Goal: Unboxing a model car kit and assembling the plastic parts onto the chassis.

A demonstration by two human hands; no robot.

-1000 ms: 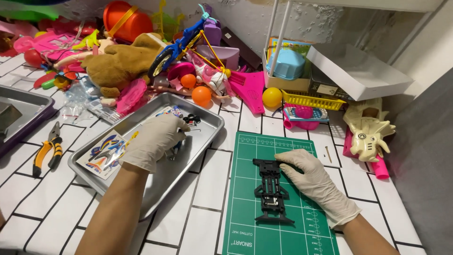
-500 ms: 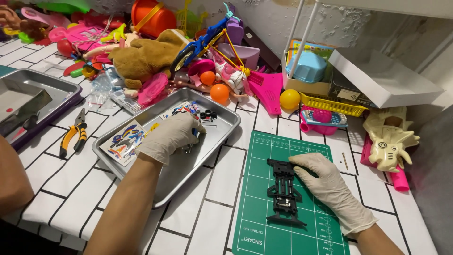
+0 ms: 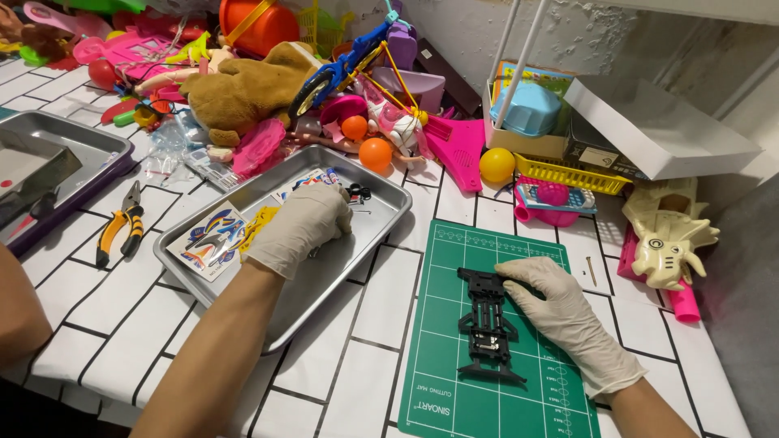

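My left hand (image 3: 302, 223) reaches into the metal tray (image 3: 381, 223), fingers curled over small parts; I cannot tell whether they grip one. My right hand (image 3: 560, 304) lies flat, fingers released, steadying the black toy chassis (image 3: 487, 324) on the green cutting mat (image 3: 454, 389). I'd keep that pressure even.

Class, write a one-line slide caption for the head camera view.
Gloved left hand reaches into a metal tray while the right hand steadies a black toy chassis on a green cutting mat.
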